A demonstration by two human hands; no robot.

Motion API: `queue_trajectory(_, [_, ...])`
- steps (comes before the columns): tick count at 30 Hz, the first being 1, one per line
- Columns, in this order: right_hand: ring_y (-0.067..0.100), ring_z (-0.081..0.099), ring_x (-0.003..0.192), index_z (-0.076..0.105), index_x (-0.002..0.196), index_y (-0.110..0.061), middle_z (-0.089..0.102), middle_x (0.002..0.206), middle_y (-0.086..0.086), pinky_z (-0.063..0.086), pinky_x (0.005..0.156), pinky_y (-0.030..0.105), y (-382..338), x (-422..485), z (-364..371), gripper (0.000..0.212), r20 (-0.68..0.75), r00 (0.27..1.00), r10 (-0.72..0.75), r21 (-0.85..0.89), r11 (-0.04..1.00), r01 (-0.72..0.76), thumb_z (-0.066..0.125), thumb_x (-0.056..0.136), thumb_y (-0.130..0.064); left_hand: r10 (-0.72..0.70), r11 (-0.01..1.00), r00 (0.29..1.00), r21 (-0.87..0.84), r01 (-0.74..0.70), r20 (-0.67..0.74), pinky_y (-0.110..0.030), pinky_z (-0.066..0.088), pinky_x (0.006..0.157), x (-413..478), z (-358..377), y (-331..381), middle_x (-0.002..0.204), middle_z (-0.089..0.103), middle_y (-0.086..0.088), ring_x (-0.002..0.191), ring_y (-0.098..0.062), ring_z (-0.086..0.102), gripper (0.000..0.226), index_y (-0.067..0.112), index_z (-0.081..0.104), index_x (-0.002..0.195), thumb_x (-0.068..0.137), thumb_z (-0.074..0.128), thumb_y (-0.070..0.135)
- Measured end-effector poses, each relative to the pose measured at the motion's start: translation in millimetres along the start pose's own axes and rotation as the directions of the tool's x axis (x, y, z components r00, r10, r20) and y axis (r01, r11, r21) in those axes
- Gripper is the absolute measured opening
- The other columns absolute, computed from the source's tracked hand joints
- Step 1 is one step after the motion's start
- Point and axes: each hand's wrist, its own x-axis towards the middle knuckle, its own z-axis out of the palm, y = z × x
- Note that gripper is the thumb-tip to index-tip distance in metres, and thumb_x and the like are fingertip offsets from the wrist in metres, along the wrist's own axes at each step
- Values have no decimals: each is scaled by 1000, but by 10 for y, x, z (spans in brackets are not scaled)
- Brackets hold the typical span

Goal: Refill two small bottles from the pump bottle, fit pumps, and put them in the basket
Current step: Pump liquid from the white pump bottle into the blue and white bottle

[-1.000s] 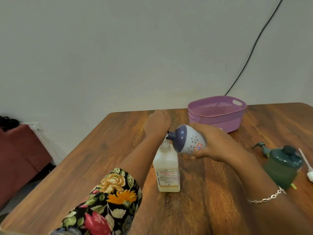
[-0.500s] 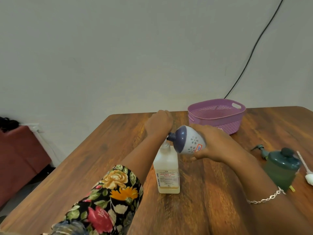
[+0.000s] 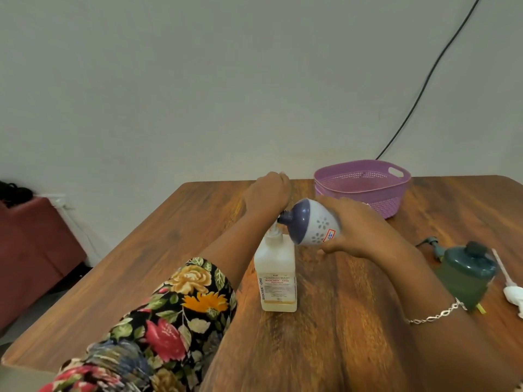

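The clear pump bottle (image 3: 276, 274), with a low layer of yellowish liquid, stands mid-table. My left hand (image 3: 268, 192) rests on top of its pump head, and its fingers are hidden behind the knuckles. My right hand (image 3: 349, 226) grips a small white and purple bottle (image 3: 312, 222), tilted sideways with its open neck against the pump's spout. A second small bottle (image 3: 467, 275), green with a dark top, stands at the right. The purple basket (image 3: 363, 185) sits at the back of the table.
A green pump (image 3: 431, 244) lies behind the green bottle. A white pump (image 3: 509, 287) lies at the table's right edge. A black cable (image 3: 424, 89) runs down the wall behind the basket. A dark red seat (image 3: 34, 244) stands left of the table (image 3: 175, 239).
The view has tilted up a little, so everything sits lower in frame. Both hands keep their places at the pump and the small bottle.
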Motion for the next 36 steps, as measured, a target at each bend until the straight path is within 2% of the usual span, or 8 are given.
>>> queue_trajectory(2, [21,53,106,39,131,-33,55,115,0,48,88,45,14,-16,71,84,-4,1000,0,17,1000,0,83,60,-36,26,1000,999,-15,-26,-25,-31,37,65,-32,32,-29,80,59,-10,78,-26,56,44,6,53,79,101,23,29])
queue_trajectory(7, [22,54,105,37,132,-33,55,115,0,48,87,43,23,-23,89,85,12,1000,5,-7,1000,-5,82,61,-36,9,998,999,-67,-11,-31,-33,40,67,-75,29,-43,85,65,-13,80,-28,58,45,3,55,81,100,23,28])
queue_trajectory(10, [20,54,103,39,130,-32,56,114,-1,50,83,43,17,-20,59,84,-15,1000,2,54,999,-1,83,59,-37,6,996,1000,-88,-7,-9,-33,43,70,-4,-29,-18,87,67,-13,84,-28,61,45,3,56,82,100,22,28])
queue_trajectory(15, [22,54,106,37,131,-32,55,116,1,49,87,46,2,6,48,85,-19,1000,12,33,999,-11,82,60,-40,26,998,999,-58,-27,-23,-31,40,66,11,-42,-14,81,60,-12,79,-27,59,46,2,57,86,100,23,29])
queue_trajectory(17, [22,53,107,36,133,-33,54,117,1,47,89,46,5,-7,100,85,-9,1000,28,17,999,-28,81,61,-38,34,998,999,-43,-36,-41,-31,41,65,-13,15,-57,76,59,-10,76,-28,58,46,4,55,80,100,23,28])
queue_trajectory(23, [21,53,108,37,133,-30,54,119,0,48,89,42,6,-16,80,82,39,999,26,12,1000,-26,81,64,-33,41,997,998,-60,-44,-48,-33,45,69,-42,62,-80,79,65,-12,77,-27,61,47,5,54,76,100,22,30])
queue_trajectory(28, [20,54,104,40,130,-31,56,116,0,50,85,43,-11,21,-11,83,1,1000,9,49,999,-9,83,59,-36,-13,985,1000,-174,11,-7,-33,46,73,87,-27,-40,86,69,-11,82,-25,63,51,2,64,90,98,22,29])
queue_trajectory(36, [20,54,107,38,133,-30,56,119,-1,50,87,39,-3,4,52,84,41,999,2,0,1000,-2,83,62,-33,-36,981,999,-192,37,7,-34,44,72,-60,54,-130,88,68,-15,85,-28,63,41,4,55,85,99,25,27])
